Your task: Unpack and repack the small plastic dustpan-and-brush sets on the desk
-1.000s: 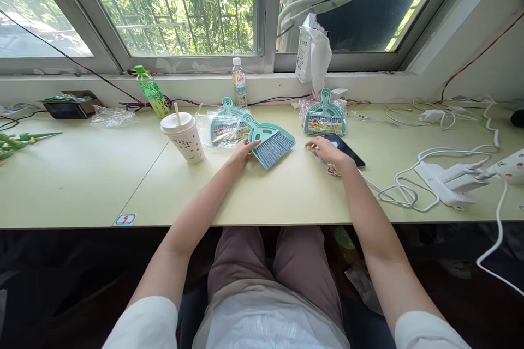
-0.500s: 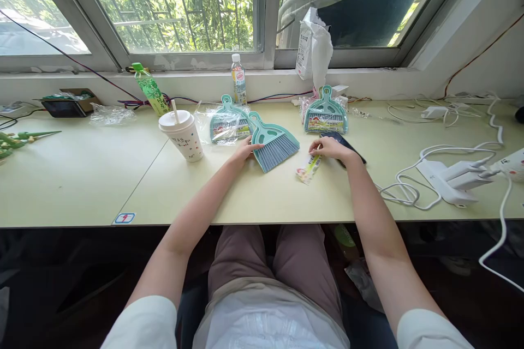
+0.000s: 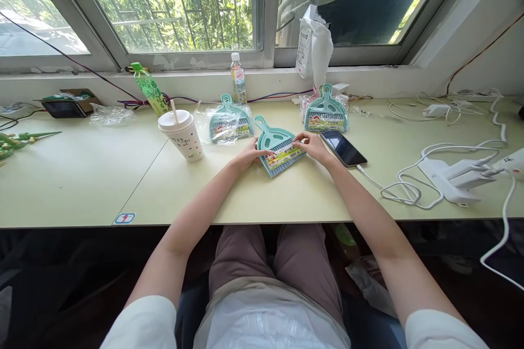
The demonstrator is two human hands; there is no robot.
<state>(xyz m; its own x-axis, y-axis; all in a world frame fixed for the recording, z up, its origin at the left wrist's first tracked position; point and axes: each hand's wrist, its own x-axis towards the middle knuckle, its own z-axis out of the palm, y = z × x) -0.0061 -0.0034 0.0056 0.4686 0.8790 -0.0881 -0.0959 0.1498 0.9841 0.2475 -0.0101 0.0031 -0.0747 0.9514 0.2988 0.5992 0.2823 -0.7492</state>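
A teal dustpan and brush set (image 3: pixel 275 137) with grey bristles is tilted in front of me. My left hand (image 3: pixel 249 155) grips its left side, thumb over the front edge. Across the bristles lies a yellow printed label strip (image 3: pixel 284 157). My right hand (image 3: pixel 311 146) pinches the strip's right end between thumb and fingers. Behind my left hand stands a second dustpan set (image 3: pixel 230 120), partly covered by clear plastic wrap. A third set (image 3: pixel 326 112), with its own label, stands beyond my right hand.
A white paper cup with a straw (image 3: pixel 182 136) stands left of my left hand. Right of my right hand lies a phone (image 3: pixel 344 148) on a white cable, near a power strip (image 3: pixel 446 182). A green bottle (image 3: pixel 150 90) and a clear bottle (image 3: pixel 238 79) stand along the window.
My right hand has moved left from beside the phone, bringing the label strip onto the brush bristles. The dustpan set has turned slightly and shifted right in my left hand.
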